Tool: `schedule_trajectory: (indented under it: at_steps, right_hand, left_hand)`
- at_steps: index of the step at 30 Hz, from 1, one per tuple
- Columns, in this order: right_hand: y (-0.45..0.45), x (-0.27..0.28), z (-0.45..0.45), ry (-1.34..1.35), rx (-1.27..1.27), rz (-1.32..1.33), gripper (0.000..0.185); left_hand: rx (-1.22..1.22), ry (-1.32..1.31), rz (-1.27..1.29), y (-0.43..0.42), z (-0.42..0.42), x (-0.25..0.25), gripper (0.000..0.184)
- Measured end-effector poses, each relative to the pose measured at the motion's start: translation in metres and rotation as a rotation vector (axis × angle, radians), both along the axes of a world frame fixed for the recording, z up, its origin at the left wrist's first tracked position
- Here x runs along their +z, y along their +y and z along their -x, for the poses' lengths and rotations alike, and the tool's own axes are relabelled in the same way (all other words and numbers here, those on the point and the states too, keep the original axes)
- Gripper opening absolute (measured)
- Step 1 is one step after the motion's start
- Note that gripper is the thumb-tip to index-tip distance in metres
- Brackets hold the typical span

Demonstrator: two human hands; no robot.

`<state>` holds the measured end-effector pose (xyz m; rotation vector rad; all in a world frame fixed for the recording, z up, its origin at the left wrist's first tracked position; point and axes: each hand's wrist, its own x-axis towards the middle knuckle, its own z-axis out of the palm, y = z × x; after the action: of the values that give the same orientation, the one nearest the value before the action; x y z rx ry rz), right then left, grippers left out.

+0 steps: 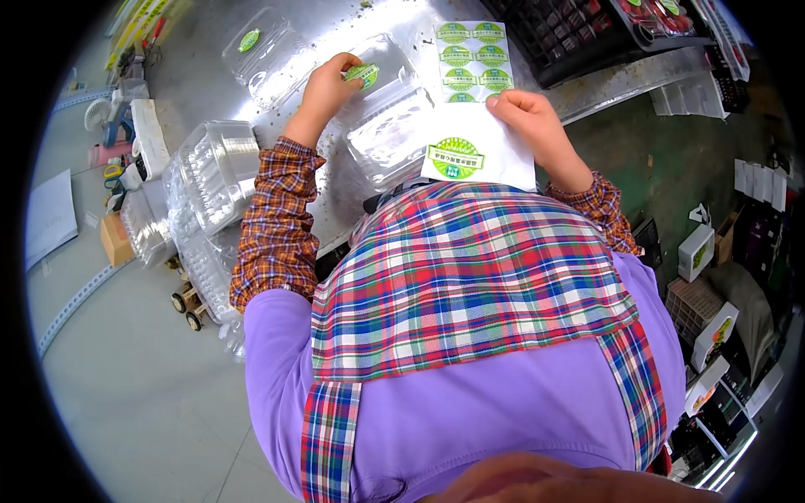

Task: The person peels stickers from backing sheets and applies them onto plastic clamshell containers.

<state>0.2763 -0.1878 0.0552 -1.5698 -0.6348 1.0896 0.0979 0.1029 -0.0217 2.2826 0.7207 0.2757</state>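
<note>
My left hand (329,90) has its fingers closed at the edge of a green oval sticker (366,74), over an open clear plastic clamshell box (386,138). Whether that sticker touches the plastic I cannot tell. My right hand (537,126) grips a white sticker sheet (503,151), its thumb and fingertips close to the lowest stickers of the upper rows. Several green labels remain on the upper part, and a larger-looking single one (455,158) sits near the sheet's bottom edge. Beyond my left hand lies another clear box (277,71) with a green sticker (249,40) on it.
Stacked clear boxes (220,172) in plastic wrap stand at the left of the metal table (197,80). A black crate (558,42) with packed red produce is at the back right. Scissors (112,173) and other small items lie far left.
</note>
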Motion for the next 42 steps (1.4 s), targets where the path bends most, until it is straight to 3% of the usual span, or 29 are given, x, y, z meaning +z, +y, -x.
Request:
schedule_trajectory:
  at_steps: [7,10,16,19,22,25,28,29,33,34,35,39,42]
  right_hand:
    - [-0.002,-0.008,0.000,0.030,0.010,0.023,0.023]
    - [-0.002,-0.008,0.002,0.011,0.015,0.033,0.022]
    - [0.002,-0.002,0.009,0.027,-0.015,0.029,0.025]
    - [0.001,-0.004,0.010,0.033,0.005,0.021,0.025]
    - [0.002,-0.003,0.010,0.049,-0.010,0.026,0.025]
    - [0.001,-0.004,0.007,0.014,-0.022,0.030,0.025]
    - [0.000,-0.004,0.005,0.035,-0.042,-0.010,0.025]
    - [-0.001,-0.003,0.002,0.030,-0.035,-0.009,0.022]
    - [-0.008,-0.003,-0.016,0.021,-0.138,-0.056,0.017]
    - [-0.010,-0.002,-0.020,0.022,-0.190,-0.081,0.017]
    - [-0.012,0.006,-0.026,0.031,-0.210,-0.090,0.018]
    - [-0.006,0.015,-0.037,-0.082,-0.287,-0.135,0.024]
    - [-0.005,0.015,-0.038,-0.140,-0.261,-0.155,0.025]
  left_hand:
    - [-0.018,0.028,-0.038,-0.002,-0.001,0.003,0.036]
    - [-0.072,0.053,-0.157,-0.005,-0.001,0.005,0.039]
    - [0.082,0.402,-0.321,-0.017,-0.010,0.031,0.057]
    - [0.075,0.447,-0.590,-0.007,-0.014,0.030,0.066]
    - [0.162,0.448,-0.327,0.009,-0.022,0.021,0.065]
    - [0.136,0.388,-0.347,0.022,-0.019,0.008,0.050]
    - [0.225,0.167,-0.198,0.046,-0.011,-0.011,0.037]
    - [0.238,0.009,-0.453,0.045,-0.005,-0.018,0.033]
    - [-0.081,-0.030,-0.342,-0.048,0.009,0.056,0.062]
    - [-0.263,0.115,-0.280,-0.074,0.014,0.074,0.087]
    - [-0.347,0.223,-0.383,-0.101,0.020,0.077,0.106]
    - [-0.282,0.395,-0.439,-0.126,0.019,0.069,0.124]
    - [-0.295,0.453,-0.490,-0.129,0.015,0.065,0.123]
